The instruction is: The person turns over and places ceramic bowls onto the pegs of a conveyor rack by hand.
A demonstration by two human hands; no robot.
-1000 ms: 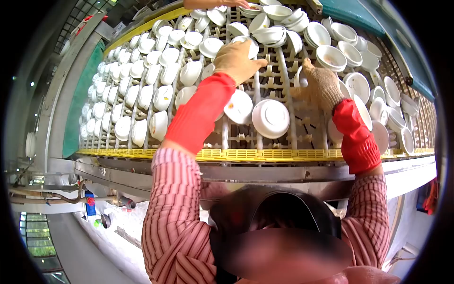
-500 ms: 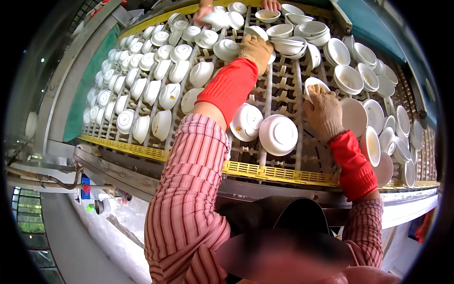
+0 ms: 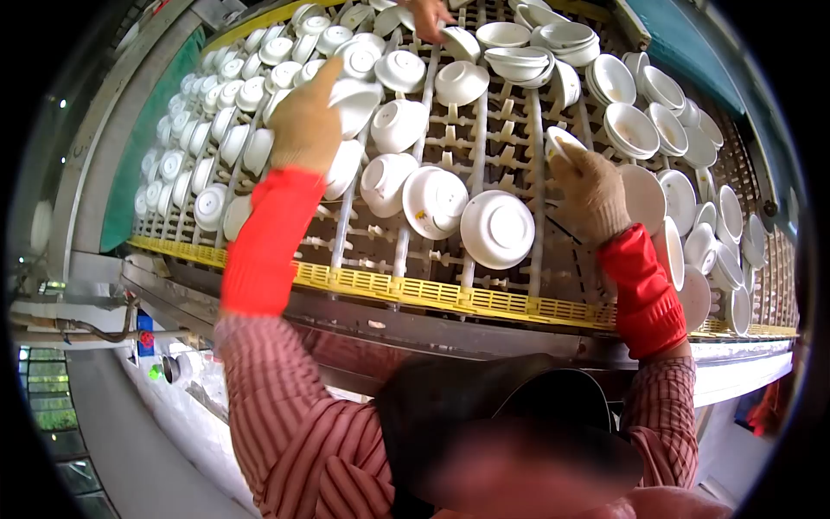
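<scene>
My left hand (image 3: 304,125), in a tan work glove, reaches over the rack with one finger extended. It is closed at the left edge of a tilted white bowl (image 3: 355,105); its other fingers are partly hidden. Over on the right, my gloved right hand (image 3: 591,192) pinches the rim of another small white bowl (image 3: 562,141). Between my hands, two overturned bowls, one with a small floral mark (image 3: 434,201) and one plain (image 3: 498,229), rest near the front edge. A further upside-down bowl (image 3: 461,82) sits farther back.
Rows of overturned bowls (image 3: 209,208) cover the left of the pegged conveyor rack (image 3: 372,240). Stacked, soiled bowls (image 3: 631,130) crowd the right. A yellow guard strip (image 3: 450,294) borders the front. Another person's hand (image 3: 428,19) reaches in at the far side.
My left hand has swung left and toward me from the far middle, leaving an overturned bowl there. My right hand stays near its place with its bowl. The other person's hand has shifted.
</scene>
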